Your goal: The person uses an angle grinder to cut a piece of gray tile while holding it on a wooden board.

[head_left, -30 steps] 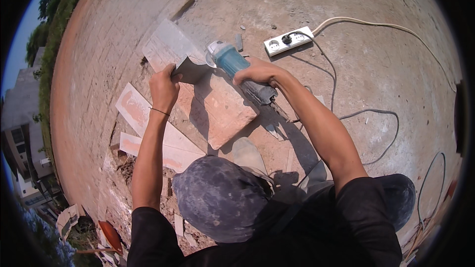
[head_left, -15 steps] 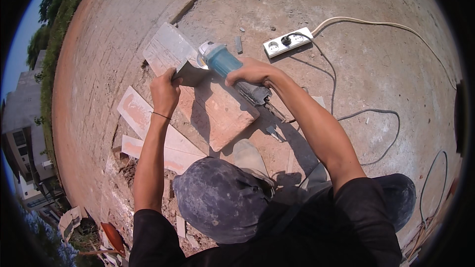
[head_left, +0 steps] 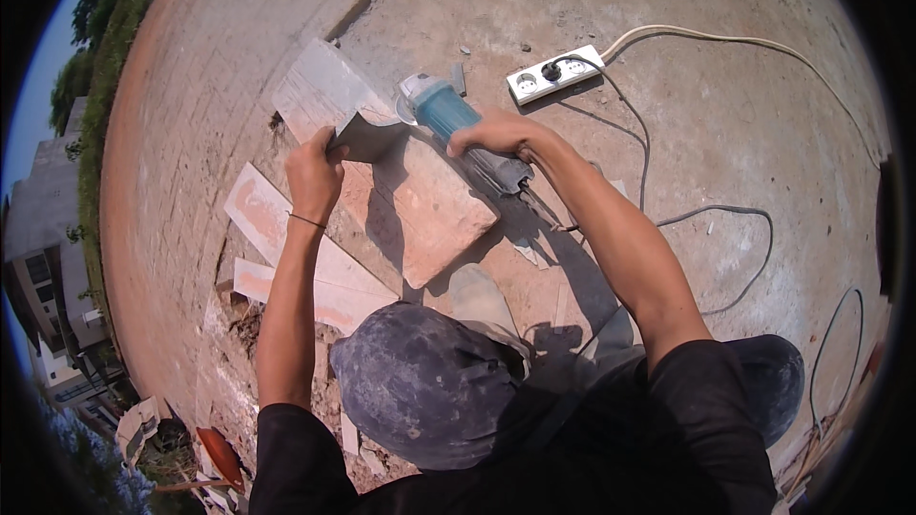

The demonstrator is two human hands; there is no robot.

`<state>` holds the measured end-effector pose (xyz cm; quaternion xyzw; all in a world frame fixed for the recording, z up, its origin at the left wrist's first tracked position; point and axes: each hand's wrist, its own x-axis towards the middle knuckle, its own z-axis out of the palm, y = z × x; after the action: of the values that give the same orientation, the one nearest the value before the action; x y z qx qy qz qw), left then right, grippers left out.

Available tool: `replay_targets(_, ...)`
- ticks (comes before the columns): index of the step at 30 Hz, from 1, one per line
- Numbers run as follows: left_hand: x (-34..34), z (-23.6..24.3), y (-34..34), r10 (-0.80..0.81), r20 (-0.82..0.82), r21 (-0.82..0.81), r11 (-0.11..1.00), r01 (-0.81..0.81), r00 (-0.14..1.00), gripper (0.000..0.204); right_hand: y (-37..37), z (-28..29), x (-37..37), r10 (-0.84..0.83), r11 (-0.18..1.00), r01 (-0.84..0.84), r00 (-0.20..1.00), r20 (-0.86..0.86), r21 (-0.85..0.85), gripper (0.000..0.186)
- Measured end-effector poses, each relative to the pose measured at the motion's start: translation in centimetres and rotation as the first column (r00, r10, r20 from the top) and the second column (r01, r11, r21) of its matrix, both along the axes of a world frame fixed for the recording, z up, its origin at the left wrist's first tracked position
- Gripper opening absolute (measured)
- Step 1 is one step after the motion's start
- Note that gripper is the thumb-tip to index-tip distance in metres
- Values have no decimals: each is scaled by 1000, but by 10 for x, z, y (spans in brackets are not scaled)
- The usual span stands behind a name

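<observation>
My left hand [head_left: 316,175] pinches the near left corner of a grey tile piece [head_left: 370,141], holding it tilted over a reddish stone block [head_left: 441,212]. In my right hand [head_left: 494,132] is a teal and black angle grinder [head_left: 447,111], gripped round its body. The grinder's disc [head_left: 405,113] is at the tile's far right edge; whether it touches I cannot tell. Behind the tile lies a pale, dusty slab [head_left: 320,81].
Pale tile strips [head_left: 260,210] lie left of the block. A white power strip [head_left: 555,75] sits at the far right, with a black plug in it. Dark cable [head_left: 735,210] loops across the ground on the right. My knee [head_left: 420,386] is close below the block.
The grinder has shifted slightly to the right with my right hand. The tile piece has tilted a little in my left hand, which has moved slightly left.
</observation>
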<state>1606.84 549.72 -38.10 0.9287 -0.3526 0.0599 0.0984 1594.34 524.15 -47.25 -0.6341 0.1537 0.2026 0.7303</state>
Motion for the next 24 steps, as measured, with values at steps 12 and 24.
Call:
replay_targets(12, -1, 0, -1, 1, -23, -35, 999, -1, 1000, 21, 6, 2, 4, 13, 994, -14, 1000, 10, 106, 50)
replay_targets(24, 0, -1, 0, -1, -3, -26, 1000, 0, 1000, 22, 13, 15, 2, -43, 980, 32, 998, 54, 195, 48)
